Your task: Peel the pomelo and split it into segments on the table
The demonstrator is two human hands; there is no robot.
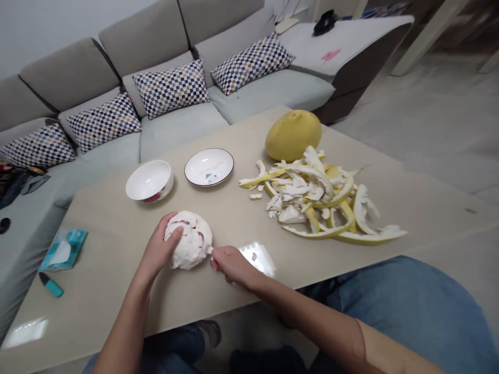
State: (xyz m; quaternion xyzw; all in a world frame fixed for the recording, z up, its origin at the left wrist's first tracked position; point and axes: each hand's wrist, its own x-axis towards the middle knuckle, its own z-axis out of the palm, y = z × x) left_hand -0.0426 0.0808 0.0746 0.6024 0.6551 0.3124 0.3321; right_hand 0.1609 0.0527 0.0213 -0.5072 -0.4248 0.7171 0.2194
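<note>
A peeled pomelo [191, 241], white with pith and showing reddish flesh through a few slits, is held just over the near part of the table [117, 291]. My left hand [161, 244] wraps round its left side, thumb on top. At the pomelo's lower right edge, my right hand [232, 265] is closed in a pinch on a small bit of white pith [210, 250]. Its other fingers are curled under. To the right lies a heap of yellow and white pomelo peel [312, 195], with a whole yellow pomelo [294, 135] behind it.
A white bowl [150, 179] and a white dark-rimmed plate [209, 166] stand beyond the peeled fruit. On the left are a teal tissue pack [64, 250] and a small teal-handled knife [51, 285]. A grey sofa [175, 124] with checkered cushions runs behind the table.
</note>
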